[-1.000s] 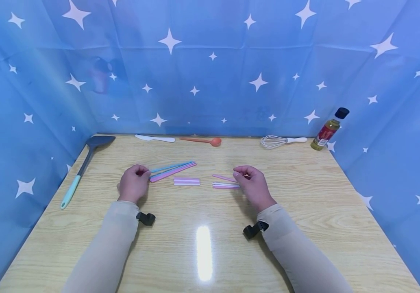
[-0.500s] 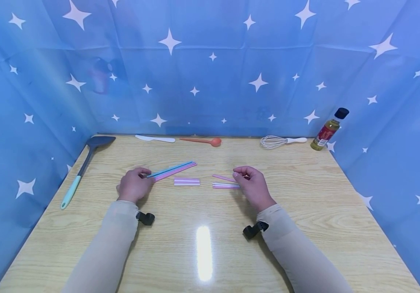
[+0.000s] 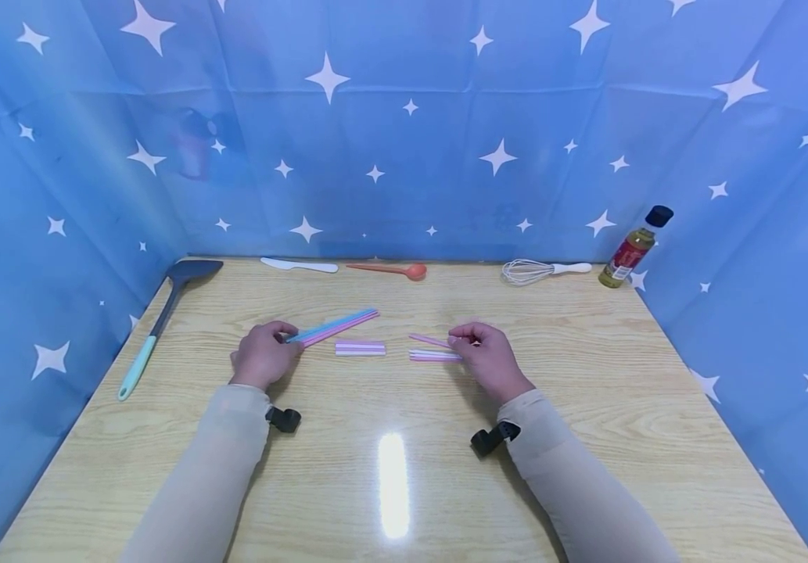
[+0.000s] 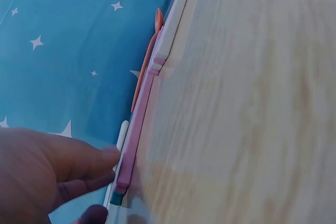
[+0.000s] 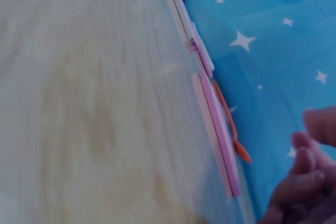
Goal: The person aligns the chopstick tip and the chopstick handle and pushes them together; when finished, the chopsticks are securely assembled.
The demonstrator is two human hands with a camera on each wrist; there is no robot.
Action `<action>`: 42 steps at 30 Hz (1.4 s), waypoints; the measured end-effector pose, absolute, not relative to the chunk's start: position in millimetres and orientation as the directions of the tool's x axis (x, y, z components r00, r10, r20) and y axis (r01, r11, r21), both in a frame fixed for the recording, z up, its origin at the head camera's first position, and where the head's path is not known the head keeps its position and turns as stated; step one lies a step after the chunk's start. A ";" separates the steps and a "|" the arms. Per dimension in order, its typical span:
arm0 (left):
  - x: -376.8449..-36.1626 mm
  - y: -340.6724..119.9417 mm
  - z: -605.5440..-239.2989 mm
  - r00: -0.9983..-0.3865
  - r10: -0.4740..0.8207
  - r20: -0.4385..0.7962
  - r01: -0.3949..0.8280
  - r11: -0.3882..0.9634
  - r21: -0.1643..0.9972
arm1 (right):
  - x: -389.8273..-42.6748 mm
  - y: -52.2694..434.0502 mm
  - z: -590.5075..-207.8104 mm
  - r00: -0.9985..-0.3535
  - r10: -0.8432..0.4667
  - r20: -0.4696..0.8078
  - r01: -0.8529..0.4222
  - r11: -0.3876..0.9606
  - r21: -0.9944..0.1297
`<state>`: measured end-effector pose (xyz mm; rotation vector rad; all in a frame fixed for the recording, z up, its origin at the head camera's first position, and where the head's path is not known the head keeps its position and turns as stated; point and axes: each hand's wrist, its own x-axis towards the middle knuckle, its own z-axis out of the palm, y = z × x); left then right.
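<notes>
My left hand point(image 3: 263, 353) is at the left end of a slanted bundle of long sticks, with blue sticks point(image 3: 336, 323) along its far side and pink sticks point(image 3: 336, 329) along its near side. In the left wrist view its index fingertip reaches the pink stick point(image 4: 137, 129), with the thumb apart below. My right hand point(image 3: 490, 360) hovers loosely curled over the right ends of a thin pink stick point(image 3: 428, 340) and a row of white and pink sticks point(image 3: 433, 356). The right wrist view shows its fingers apart from them, holding nothing. Between the hands lies a block of short purple and white sticks point(image 3: 360, 349).
Along the back edge lie a white knife point(image 3: 299, 267), an orange spoon point(image 3: 396, 271) and a whisk point(image 3: 540, 271). An oil bottle point(image 3: 632, 252) stands at the back right. A dark spatula point(image 3: 164, 313) lies along the left edge. A blue star-patterned curtain point(image 3: 404, 156) surrounds the table.
The blue sticks, spread apart a second ago, now lie close together against the pink ones. My left hand has shifted slightly right; the right hand has barely moved.
</notes>
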<state>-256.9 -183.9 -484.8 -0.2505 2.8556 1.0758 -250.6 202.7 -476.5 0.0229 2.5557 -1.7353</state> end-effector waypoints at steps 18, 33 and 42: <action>-242.4 -139.9 -474.2 -0.983 0.185 0.012 0.145 0.724 0.674 | -252.1 215.3 -474.6 -0.966 -0.198 -0.169 0.011 0.621 -0.784; -239.1 -137.0 -474.0 -0.970 0.240 -0.049 0.156 0.759 0.632 | -251.1 216.0 -475.7 -0.956 -0.220 -0.196 0.004 0.657 -0.754; -239.8 -138.3 -476.8 -0.970 0.234 -0.069 0.136 0.753 0.644 | -250.7 215.4 -475.2 -0.953 -0.226 -0.202 0.000 0.665 -0.747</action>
